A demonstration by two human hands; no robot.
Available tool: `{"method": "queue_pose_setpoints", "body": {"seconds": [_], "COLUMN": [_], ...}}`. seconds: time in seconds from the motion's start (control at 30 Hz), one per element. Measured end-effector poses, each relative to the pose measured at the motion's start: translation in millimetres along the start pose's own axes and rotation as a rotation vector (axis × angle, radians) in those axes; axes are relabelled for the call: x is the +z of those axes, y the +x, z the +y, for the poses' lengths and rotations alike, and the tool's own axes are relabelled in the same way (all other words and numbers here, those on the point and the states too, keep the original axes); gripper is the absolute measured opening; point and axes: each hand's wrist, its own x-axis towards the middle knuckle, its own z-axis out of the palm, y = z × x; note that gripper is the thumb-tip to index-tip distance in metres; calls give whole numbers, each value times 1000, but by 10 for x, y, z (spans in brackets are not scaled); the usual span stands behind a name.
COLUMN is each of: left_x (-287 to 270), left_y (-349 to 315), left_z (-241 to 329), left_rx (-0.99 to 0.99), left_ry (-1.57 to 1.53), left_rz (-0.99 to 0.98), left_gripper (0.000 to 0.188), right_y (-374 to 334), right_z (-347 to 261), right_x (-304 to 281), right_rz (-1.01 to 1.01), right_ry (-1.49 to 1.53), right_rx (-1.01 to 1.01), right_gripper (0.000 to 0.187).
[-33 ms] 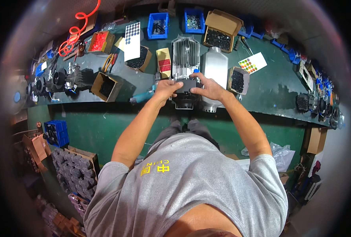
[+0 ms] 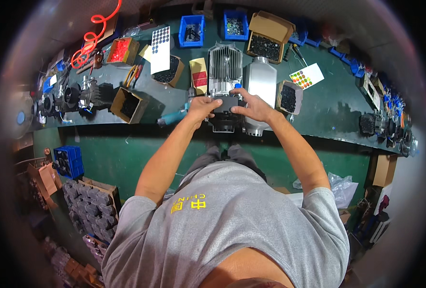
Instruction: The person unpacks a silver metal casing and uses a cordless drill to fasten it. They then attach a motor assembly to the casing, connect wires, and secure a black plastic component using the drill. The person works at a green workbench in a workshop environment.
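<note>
A silver finned metal housing lies at the bench's front edge, with a flat black rectangular part at its near end. My left hand grips that black part from the left, thumb lying on its top and fingers curled at its side. From the right, my right hand closes on it, thumb against its edge and index finger near a small blue piece. What lies under my fingers is hidden. A smooth silver casing stands right beside the housing, next to my right hand. A teal power tool lies left of my left hand.
Open cartons of black parts and blue bins line the back of the green bench. Sticker sheets, pliers and a red coiled hose lie around. Similar assembled units stand left.
</note>
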Motion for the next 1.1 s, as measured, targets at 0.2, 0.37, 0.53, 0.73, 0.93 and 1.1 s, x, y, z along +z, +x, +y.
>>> {"method": "queue_pose_setpoints", "body": {"seconds": [0.2, 0.37, 0.53, 0.73, 0.93, 1.1], "left_x": [-41, -39, -60, -52, -12, 65], "left_y": [91, 66, 148, 154, 148, 115], "left_z": [-77, -34, -145, -163, -114, -130], "left_rx": [40, 29, 55, 38, 46, 124], "left_ry": [50, 114, 119, 174, 205, 251], "left_rz": [12, 1, -13, 13, 60, 128], "left_gripper": [35, 32, 33, 49, 55, 51], "right_y": [-36, -20, -43, -44, -53, -200], "right_z": [-69, -142, -159, -285, -228, -138], "right_x": [24, -5, 50, 44, 59, 116], "right_rz": [3, -5, 22, 36, 47, 168], "right_ry": [-19, -56, -95, -162, -167, -19], "right_rx": [54, 102, 96, 164, 130, 65], "right_gripper": [69, 66, 69, 69, 72, 91]}}
